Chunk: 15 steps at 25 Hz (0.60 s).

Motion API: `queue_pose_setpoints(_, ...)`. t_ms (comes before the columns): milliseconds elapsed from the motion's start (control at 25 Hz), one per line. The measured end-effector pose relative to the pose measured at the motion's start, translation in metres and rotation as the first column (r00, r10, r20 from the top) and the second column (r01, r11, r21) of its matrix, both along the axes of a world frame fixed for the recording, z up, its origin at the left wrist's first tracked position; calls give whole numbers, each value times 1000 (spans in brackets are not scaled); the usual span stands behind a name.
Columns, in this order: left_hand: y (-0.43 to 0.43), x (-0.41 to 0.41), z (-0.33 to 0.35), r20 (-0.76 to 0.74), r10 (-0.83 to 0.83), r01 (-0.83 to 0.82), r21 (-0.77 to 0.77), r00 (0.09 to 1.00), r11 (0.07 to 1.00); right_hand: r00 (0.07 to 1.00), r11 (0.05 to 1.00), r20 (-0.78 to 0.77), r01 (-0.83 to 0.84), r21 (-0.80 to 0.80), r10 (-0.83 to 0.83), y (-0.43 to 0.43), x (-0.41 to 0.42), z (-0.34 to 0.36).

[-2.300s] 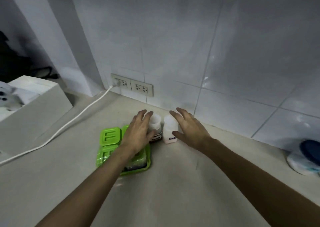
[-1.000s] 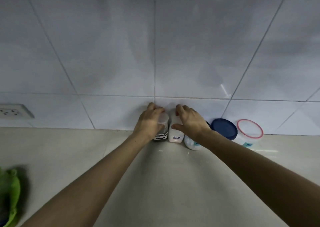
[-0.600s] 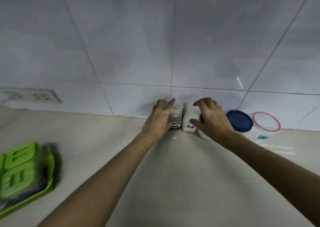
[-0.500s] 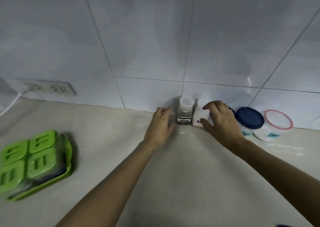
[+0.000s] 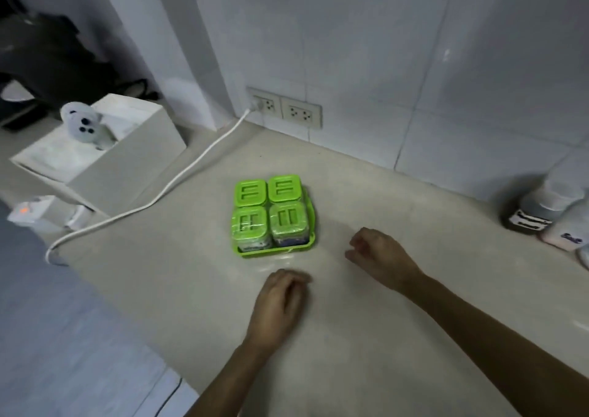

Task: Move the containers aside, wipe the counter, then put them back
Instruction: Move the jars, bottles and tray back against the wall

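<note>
The pale desk (image 5: 366, 337) runs along a white tiled wall (image 5: 366, 50), and most of its top lies bare. At the left end stands a white box (image 5: 124, 161) with a small white device (image 5: 83, 126) sitting in it. A white cable (image 5: 178, 181) runs from the double socket (image 5: 285, 110) on the wall, across the desk and off its left edge.

Near the middle sits the green tray (image 5: 310, 222) holding four green-lidded containers in a square, wrapped in clear film. Far to the right, by the wall, stand a dark jar (image 5: 530, 214) with a pale cap and, just beside it, a white bottle (image 5: 569, 233) with a handwritten label; both are blurred.

The left hand (image 5: 280, 305) hovers over the desk just in front of the tray, fingers curled loosely under, its grip empty. The right hand (image 5: 379, 257) is just right of the tray's near corner, fingers half bent, holding nothing and not touching the tray.
</note>
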<state>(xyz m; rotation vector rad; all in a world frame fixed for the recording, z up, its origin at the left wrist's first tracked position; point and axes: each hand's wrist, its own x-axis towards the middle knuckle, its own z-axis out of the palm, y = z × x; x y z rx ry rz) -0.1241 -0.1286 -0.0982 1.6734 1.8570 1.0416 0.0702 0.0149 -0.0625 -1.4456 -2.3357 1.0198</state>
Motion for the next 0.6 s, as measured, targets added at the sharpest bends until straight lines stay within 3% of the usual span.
queue_pose_setpoints(80,-2,-31,3,277,316,-315,-51,907,948,971,978,-166,149,-143,-173,2,-37,-7)
queue_pose_setpoints(160,3,-61,6,623,484,-508,-157,614,847,907,919,-244,270,-287,-342,5,-68,-10)
queue_pose_setpoints(240,12,-87,4,731,522,-544,-246,439,803,849,849,-276,311,-428,-450,9,-89,-13)
queue_pose_setpoints(320,26,-104,4,758,544,-465,-360,360,809,814,780,-292,282,-559,-503,16,-101,-11)
queue_pose_setpoints(480,49,-119,14,706,500,-297,-402,501,866,793,735,-323,216,-643,-516,27,-107,-6)
queue_pose_setpoints(600,60,-124,23,714,446,-213,-396,540,893,782,736,-338,214,-642,-523,30,-99,-1)
